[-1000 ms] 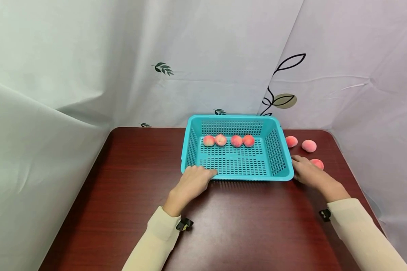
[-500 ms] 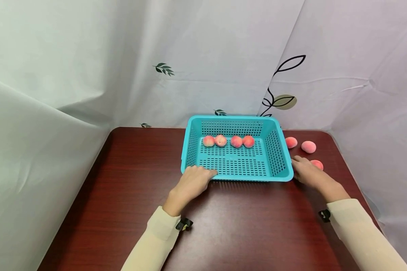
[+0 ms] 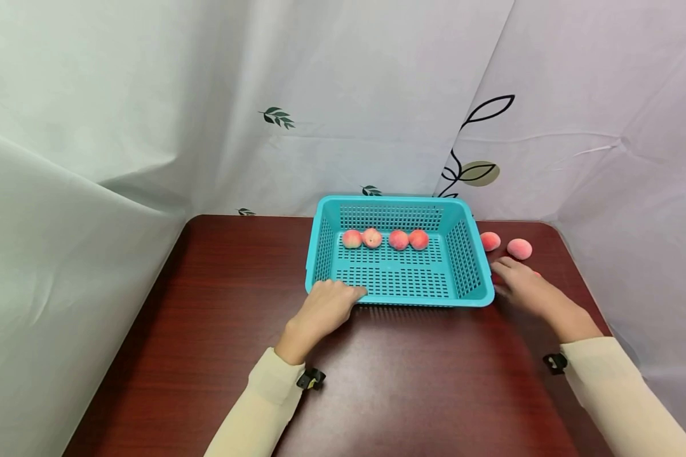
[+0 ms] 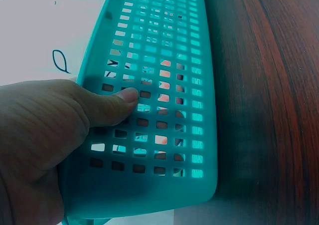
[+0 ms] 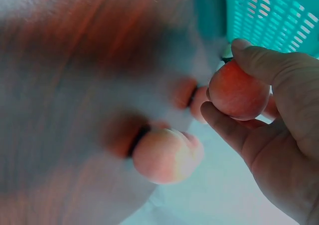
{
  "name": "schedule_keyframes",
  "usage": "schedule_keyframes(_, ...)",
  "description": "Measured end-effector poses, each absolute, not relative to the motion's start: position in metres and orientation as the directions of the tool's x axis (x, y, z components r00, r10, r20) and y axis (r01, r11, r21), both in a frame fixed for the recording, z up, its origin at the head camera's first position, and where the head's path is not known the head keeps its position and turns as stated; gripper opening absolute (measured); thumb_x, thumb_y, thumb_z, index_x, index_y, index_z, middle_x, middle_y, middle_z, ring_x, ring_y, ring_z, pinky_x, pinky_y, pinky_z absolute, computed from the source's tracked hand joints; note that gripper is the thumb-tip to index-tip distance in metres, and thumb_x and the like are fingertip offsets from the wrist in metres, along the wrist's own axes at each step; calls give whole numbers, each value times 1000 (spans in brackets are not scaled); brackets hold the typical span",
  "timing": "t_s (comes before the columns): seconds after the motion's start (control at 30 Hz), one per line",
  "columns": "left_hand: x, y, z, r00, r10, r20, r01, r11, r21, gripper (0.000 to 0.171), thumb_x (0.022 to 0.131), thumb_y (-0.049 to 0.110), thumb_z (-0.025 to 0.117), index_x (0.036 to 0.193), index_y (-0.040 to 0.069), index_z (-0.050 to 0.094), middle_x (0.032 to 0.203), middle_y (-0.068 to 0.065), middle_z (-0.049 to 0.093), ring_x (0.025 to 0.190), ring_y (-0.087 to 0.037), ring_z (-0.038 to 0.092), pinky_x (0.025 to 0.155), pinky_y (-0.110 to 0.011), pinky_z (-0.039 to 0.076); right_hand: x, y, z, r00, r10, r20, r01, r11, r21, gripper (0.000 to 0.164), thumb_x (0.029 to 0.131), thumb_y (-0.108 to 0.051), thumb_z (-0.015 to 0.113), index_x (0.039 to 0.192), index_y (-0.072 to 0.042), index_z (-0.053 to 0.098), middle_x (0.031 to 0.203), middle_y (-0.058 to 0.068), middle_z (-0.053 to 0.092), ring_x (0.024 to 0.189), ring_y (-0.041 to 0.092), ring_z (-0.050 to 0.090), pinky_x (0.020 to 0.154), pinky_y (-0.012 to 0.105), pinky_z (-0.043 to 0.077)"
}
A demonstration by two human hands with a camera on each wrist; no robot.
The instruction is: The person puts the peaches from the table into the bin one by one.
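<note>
My left hand (image 3: 328, 308) grips the near rim of a turquoise plastic basket (image 3: 403, 298), its thumb pressed on the perforated wall in the left wrist view. Several peaches (image 3: 371, 238) lie in a row in the basket's far half. My right hand (image 3: 523, 289) is just outside the basket's right wall. In the right wrist view its thumb and fingers hold a red peach (image 5: 239, 91), which the hand hides in the head view. Close by on the table are a pale pink peach (image 3: 519, 249), a redder peach (image 3: 490, 241) by the basket, and one mostly covered by the right hand.
The dark red-brown wooden table (image 3: 234, 279) carries everything. White cloth (image 3: 349, 95) with leaf prints hangs behind it and along both sides. The basket stands near the table's back edge.
My right hand has shifted slightly up and to the right and now covers most of the nearest loose peach. The left hand and basket have stayed put.
</note>
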State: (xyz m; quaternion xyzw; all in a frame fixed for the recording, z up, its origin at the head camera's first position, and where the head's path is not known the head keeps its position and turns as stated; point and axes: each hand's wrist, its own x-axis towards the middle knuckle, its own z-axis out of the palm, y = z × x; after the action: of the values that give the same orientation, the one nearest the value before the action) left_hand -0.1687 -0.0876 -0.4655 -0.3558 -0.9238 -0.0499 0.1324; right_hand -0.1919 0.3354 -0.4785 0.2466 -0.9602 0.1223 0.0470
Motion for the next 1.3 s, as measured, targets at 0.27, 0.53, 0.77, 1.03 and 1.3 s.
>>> schedule_keyframes(0.27,-170,-86,-467,-726,642,247,662,750,-3,34,87,-9,58,72,21,49,59,6,24,52,-11,23,49,-28,14,-193,337,-463,-810,-525,261,-572,805,-158,44,78,-1,86,117,4,66,109,20,66,98,36,62,82,57,58)
schedule_keyframes(0.53,-169,-84,-467,-730,645,227,661,750,-6,36,88,-9,56,72,22,47,59,6,24,53,-11,22,49,-27,14,-200,335,-442,-729,-587,353,-642,764,-55,45,71,6,88,110,8,65,102,23,65,91,39,64,76,56,58)
schedule_keyframes(0.77,-170,-84,-468,-734,647,209,661,750,-2,32,90,-7,57,76,21,55,59,6,26,53,-11,24,49,-27,15,-204,321,-420,-692,-592,414,-669,741,-58,42,72,8,86,109,5,66,104,20,67,94,39,65,79,55,57)
schedule_keyframes(1.03,-171,-86,-467,-724,653,220,666,745,-19,30,92,-4,59,78,22,58,57,5,30,51,-11,27,48,-27,15,-215,298,-400,-639,-619,456,-717,695,-62,49,68,8,89,112,5,67,110,20,67,98,38,66,78,54,57)
schedule_keyframes(1.3,-173,-88,-466,-718,658,225,672,740,-18,26,96,1,61,80,22,63,56,5,33,50,-11,29,47,-28,15,-226,270,-388,-557,-690,462,-792,609,-44,44,71,8,88,109,4,68,107,16,68,95,31,66,75,45,59)
